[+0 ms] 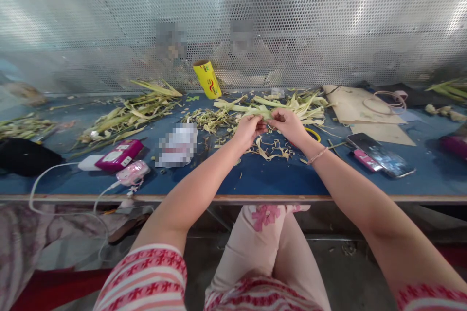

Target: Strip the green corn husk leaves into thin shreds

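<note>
A blue-topped workbench (262,180) with a wooden front edge is seen from above, backed by a perforated metal screen (328,19). Nearest the viewer, patterned sleeves and a knee are seen below the bench edge. Further in, a white cable is run to a pink device (133,173) and a magenta charger box (118,155) on the left, while a dark phone (381,154) is laid on the right beside a pink item. At mid-bench the left hand (249,129) and the right hand (290,124) are brought together, nearly touching, and both are closed in a pinch on a pale green leaf strip (264,112) held just above the surface. Curled trimmings (272,149) are scattered beneath the hands. Beyond them, a heap of green leaves (292,102) is spread, and another pile (127,112) is laid to the left. A yellow roll (207,79) is leaned against the screen, and brown cardboard sheets (355,104) are placed at far right.
</note>
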Action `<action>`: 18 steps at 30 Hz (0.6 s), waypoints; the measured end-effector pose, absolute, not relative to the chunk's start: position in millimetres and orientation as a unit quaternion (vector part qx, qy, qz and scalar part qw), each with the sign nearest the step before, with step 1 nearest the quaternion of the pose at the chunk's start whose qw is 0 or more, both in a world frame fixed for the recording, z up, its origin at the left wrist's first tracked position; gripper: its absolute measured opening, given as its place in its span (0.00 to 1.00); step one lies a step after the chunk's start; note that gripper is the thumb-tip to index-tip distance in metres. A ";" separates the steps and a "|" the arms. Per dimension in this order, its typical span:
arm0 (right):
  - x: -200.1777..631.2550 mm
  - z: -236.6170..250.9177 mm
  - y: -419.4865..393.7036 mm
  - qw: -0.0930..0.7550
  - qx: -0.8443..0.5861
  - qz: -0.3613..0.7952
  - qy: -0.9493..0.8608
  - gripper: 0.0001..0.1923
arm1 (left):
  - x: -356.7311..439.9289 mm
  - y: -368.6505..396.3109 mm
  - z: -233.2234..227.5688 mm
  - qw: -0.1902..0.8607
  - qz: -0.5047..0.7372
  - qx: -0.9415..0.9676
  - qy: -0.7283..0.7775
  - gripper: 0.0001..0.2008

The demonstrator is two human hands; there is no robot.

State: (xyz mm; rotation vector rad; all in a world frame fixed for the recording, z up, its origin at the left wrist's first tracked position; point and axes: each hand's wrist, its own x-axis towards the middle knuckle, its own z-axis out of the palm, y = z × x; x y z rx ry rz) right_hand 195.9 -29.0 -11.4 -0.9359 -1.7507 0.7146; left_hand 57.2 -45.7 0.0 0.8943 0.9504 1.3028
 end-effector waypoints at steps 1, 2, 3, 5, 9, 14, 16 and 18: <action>195.4 -12.0 -28.6 0.499 -0.382 0.311 -0.713 0.18 | 57.2 -45.8 0.3 0.606 0.564 0.384 0.409 0.11; 194.9 -12.6 -28.4 0.504 -0.379 0.329 -0.703 0.18 | 57.4 -46.1 0.7 0.606 0.566 0.381 0.408 0.11; 194.4 -13.0 -28.5 0.510 -0.376 0.347 -0.691 0.17 | 57.6 -46.4 1.2 0.606 0.567 0.378 0.409 0.11; 193.4 -13.8 -28.8 0.521 -0.370 0.379 -0.669 0.17 | 58.3 -47.1 2.2 0.605 0.569 0.373 0.413 0.12; 192.8 -15.4 -28.6 0.528 -0.366 0.395 -0.657 0.16 | 59.2 -47.2 3.2 0.608 0.572 0.362 0.416 0.11; 193.3 -17.0 -26.5 0.525 -0.370 0.379 -0.667 0.16 | 58.7 -45.0 0.7 0.606 0.571 0.362 0.420 0.11; 193.1 -16.6 -26.9 0.517 -0.376 0.381 -0.668 0.16 | 58.4 -44.0 -0.7 0.593 0.569 0.379 0.425 0.12; 192.9 -15.3 -28.2 0.505 -0.386 0.387 -0.668 0.16 | 58.0 -43.1 -1.9 0.581 0.570 0.395 0.425 0.11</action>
